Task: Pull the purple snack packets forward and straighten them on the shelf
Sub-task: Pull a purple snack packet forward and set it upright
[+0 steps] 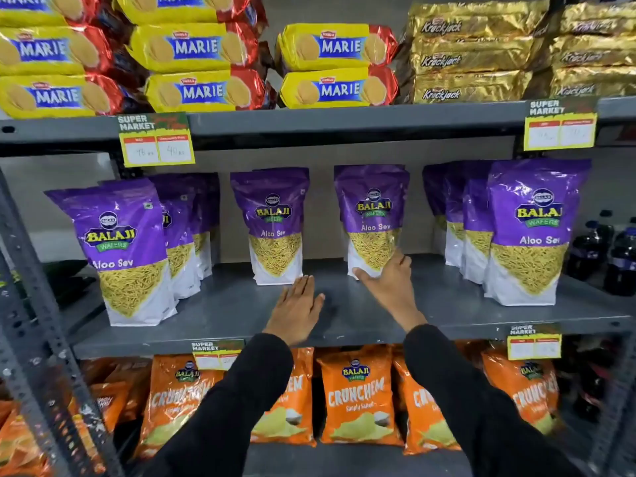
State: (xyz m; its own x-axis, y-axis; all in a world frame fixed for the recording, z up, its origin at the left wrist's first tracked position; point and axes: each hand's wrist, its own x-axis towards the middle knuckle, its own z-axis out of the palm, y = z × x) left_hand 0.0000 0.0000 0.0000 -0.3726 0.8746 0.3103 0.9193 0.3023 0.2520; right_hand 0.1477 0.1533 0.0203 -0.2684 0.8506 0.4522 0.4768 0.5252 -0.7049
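Note:
Purple Aloo Sev packets stand upright in four groups on the grey middle shelf [344, 318]. The left group [127, 249] and the right group [530, 232] stand near the front edge. The centre-left packet [275, 225] and the centre-right packet [373, 218] stand further back. My right hand [387, 280] grips the bottom of the centre-right packet, thumb on its left corner and fingers on its right side. My left hand [297, 308] lies flat and empty on the shelf, fingertips just below the centre-left packet's base.
Yellow Marie biscuit packs [199, 46] and gold Krackjack packs [475, 56] fill the shelf above. Orange Crunchem bags [358, 394] stand on the shelf below. Dark bottles [605, 256] stand at the far right. A perforated metal upright [38, 304] runs down the left.

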